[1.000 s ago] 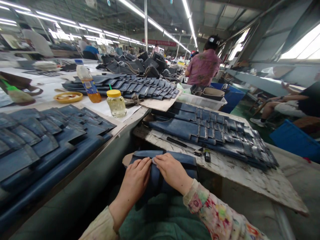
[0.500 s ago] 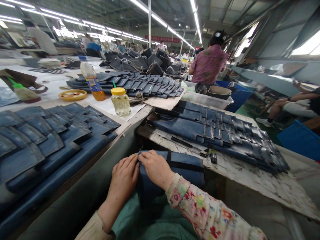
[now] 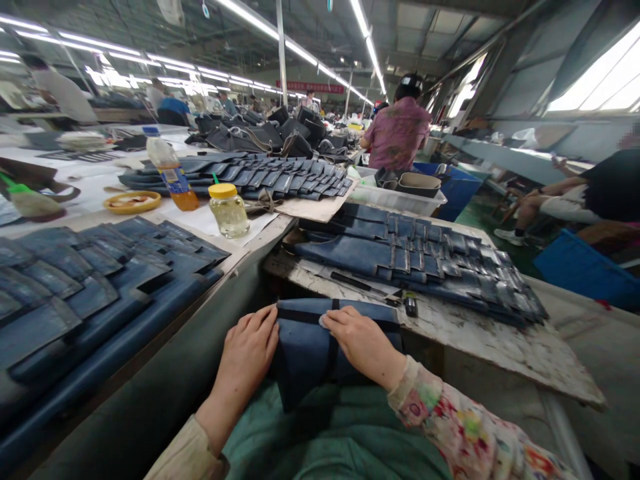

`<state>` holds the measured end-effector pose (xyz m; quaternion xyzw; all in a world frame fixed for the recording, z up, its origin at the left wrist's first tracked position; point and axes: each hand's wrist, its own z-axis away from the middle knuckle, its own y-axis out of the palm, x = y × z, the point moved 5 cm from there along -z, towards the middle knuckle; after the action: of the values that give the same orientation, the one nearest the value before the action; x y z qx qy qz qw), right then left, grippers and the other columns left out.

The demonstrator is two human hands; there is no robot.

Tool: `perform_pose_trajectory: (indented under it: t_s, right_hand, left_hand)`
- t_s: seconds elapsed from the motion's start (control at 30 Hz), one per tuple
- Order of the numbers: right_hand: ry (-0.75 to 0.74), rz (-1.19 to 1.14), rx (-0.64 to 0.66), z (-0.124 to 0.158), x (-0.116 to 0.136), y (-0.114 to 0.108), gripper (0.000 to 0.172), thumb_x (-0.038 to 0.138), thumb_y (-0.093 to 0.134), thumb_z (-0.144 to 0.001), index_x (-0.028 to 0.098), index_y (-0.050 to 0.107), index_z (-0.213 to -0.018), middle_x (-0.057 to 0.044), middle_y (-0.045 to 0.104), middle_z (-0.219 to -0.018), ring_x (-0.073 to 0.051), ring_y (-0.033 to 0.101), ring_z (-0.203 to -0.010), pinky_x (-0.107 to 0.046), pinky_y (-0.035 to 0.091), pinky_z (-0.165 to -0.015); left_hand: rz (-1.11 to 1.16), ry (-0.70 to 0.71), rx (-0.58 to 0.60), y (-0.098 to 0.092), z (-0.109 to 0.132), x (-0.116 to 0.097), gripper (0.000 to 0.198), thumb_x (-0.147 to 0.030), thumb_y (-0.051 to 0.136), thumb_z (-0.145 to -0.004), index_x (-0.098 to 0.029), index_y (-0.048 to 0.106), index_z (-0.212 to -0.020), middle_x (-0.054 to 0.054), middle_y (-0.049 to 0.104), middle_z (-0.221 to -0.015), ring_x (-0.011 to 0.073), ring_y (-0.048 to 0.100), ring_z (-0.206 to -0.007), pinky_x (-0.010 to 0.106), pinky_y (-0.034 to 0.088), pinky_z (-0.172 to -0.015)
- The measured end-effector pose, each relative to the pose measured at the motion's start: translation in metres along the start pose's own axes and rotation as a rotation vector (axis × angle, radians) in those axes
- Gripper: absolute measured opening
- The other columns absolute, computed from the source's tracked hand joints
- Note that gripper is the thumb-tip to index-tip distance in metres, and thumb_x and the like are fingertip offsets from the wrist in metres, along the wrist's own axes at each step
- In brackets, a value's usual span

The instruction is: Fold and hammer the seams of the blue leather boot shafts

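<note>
From my remote seat I see the right hand [image 3: 364,341] with its fingertips closed on a small pale piece [image 3: 323,321], which touches the blue panel [image 3: 303,341]. The left hand [image 3: 249,345] grips that panel's left edge, its underside hidden from me. The panel, crossed by 2 black strips [image 3: 332,350], lies over the green cloth [image 3: 320,437] on the lap. Beyond it, a black cylinder [image 3: 411,306] stands on the worn board [image 3: 465,350], near 1 stack of blue pieces [image 3: 357,252].

Right hand [image 3: 367,343] now apart from left hand [image 3: 249,347]
It has moved rightward over the blue piece [image 3: 305,343], baring a dark strip [image 3: 300,316]
</note>
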<state>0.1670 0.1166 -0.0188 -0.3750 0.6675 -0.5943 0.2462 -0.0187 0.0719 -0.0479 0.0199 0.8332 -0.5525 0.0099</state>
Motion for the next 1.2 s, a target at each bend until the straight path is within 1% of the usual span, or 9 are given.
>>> perform_pose_trajectory:
  t_s: [0.2, 0.4, 0.5, 0.63, 0.77, 0.87, 1.0, 1.1, 1.2]
  right_hand:
    - [0.081, 0.001, -0.043, 0.04, -0.019, -0.006, 0.034, 0.011, 0.043, -0.089, 0.016, 0.057, -0.119, -0.007, 0.059, -0.118, -0.019, 0.05, -0.103, -0.033, 0.048, -0.09]
    - [0.196, -0.111, -0.103, 0.071, -0.038, -0.01, 0.031, 0.015, 0.044, -0.09, 0.019, 0.058, -0.117, -0.006, 0.06, -0.115, -0.018, 0.051, -0.106, -0.034, 0.044, -0.095]
    - [0.348, -0.151, -0.103, 0.088, -0.073, -0.008, 0.036, 0.022, 0.053, -0.086, 0.02, 0.054, -0.122, -0.005, 0.058, -0.117, -0.017, 0.051, -0.108, -0.031, 0.04, -0.098]
    - [0.723, -0.061, -0.107, 0.112, -0.148, 0.0, 0.034, 0.019, 0.045, -0.087, 0.013, 0.053, -0.12, -0.011, 0.058, -0.116, -0.019, 0.054, -0.107, -0.031, 0.04, -0.094]
    - [0.792, -0.032, -0.049, 0.097, -0.194, 0.024, 0.035, 0.009, 0.041, -0.084, 0.012, 0.056, -0.115, -0.012, 0.059, -0.115, -0.021, 0.056, -0.104, -0.03, 0.04, -0.09]
    - [0.764, -0.033, 0.016, 0.071, -0.202, 0.047, 0.036, 0.008, 0.043, -0.085, 0.015, 0.055, -0.117, -0.009, 0.058, -0.119, -0.018, 0.055, -0.107, -0.027, 0.039, -0.09]
    - [0.785, 0.004, 0.1, 0.053, -0.201, 0.067, 0.027, 0.019, 0.048, -0.088, 0.013, 0.055, -0.114, -0.01, 0.058, -0.113, -0.018, 0.058, -0.095, -0.034, 0.043, -0.083]
    - [0.801, 0.046, 0.123, 0.059, -0.198, 0.066, 0.02, 0.019, 0.052, -0.085, 0.012, 0.058, -0.103, -0.01, 0.061, -0.102, -0.018, 0.059, -0.088, -0.031, 0.042, -0.077]
    - [0.804, 0.077, 0.098, 0.075, -0.198, 0.049, 0.017, 0.013, 0.05, -0.081, 0.014, 0.06, -0.095, -0.01, 0.063, -0.096, -0.017, 0.06, -0.086, -0.026, 0.038, -0.071]
  left_hand:
    - [-0.027, -0.003, -0.074, -0.001, -0.002, -0.014, 0.035, -0.027, 0.041, -0.09, -0.016, 0.061, -0.116, 0.009, 0.06, -0.12, 0.0269, 0.052, -0.109, 0.044, 0.042, -0.09]
    - [0.203, 0.262, -0.035, 0.011, -0.01, -0.086, 0.034, -0.026, 0.04, -0.091, -0.018, 0.059, -0.119, 0.007, 0.061, -0.118, 0.0212, 0.054, -0.108, 0.04, 0.04, -0.099]
    - [0.266, 0.277, -0.04, 0.012, -0.015, -0.106, 0.034, -0.025, 0.04, -0.091, -0.019, 0.06, -0.118, 0.007, 0.062, -0.116, 0.0207, 0.055, -0.106, 0.041, 0.041, -0.098]
    - [0.299, 0.293, 0.003, 0.012, -0.02, -0.106, 0.033, -0.022, 0.039, -0.091, -0.018, 0.061, -0.115, 0.008, 0.064, -0.113, 0.0205, 0.055, -0.105, 0.04, 0.044, -0.094]
    - [0.297, 0.295, 0.009, 0.009, -0.019, -0.104, 0.033, -0.022, 0.041, -0.091, -0.019, 0.06, -0.117, 0.006, 0.064, -0.114, 0.0199, 0.055, -0.107, 0.041, 0.042, -0.097]
    - [0.283, 0.265, 0.018, 0.008, -0.014, -0.105, 0.034, -0.025, 0.042, -0.09, -0.021, 0.057, -0.121, 0.005, 0.061, -0.12, 0.0201, 0.054, -0.11, 0.041, 0.04, -0.1]
    - [0.288, 0.233, 0.018, 0.008, -0.004, -0.103, 0.036, -0.026, 0.042, -0.091, -0.023, 0.054, -0.125, 0.002, 0.057, -0.127, 0.0193, 0.051, -0.117, 0.04, 0.038, -0.103]
    - [0.301, 0.239, 0.001, 0.007, 0.006, -0.099, 0.037, -0.026, 0.042, -0.091, -0.023, 0.052, -0.126, 0.002, 0.054, -0.131, 0.0196, 0.048, -0.121, 0.041, 0.039, -0.103]
    - [0.309, 0.256, -0.001, 0.004, 0.016, -0.098, 0.038, -0.022, 0.043, -0.089, -0.021, 0.051, -0.126, 0.004, 0.055, -0.13, 0.0194, 0.05, -0.12, 0.042, 0.041, -0.102]
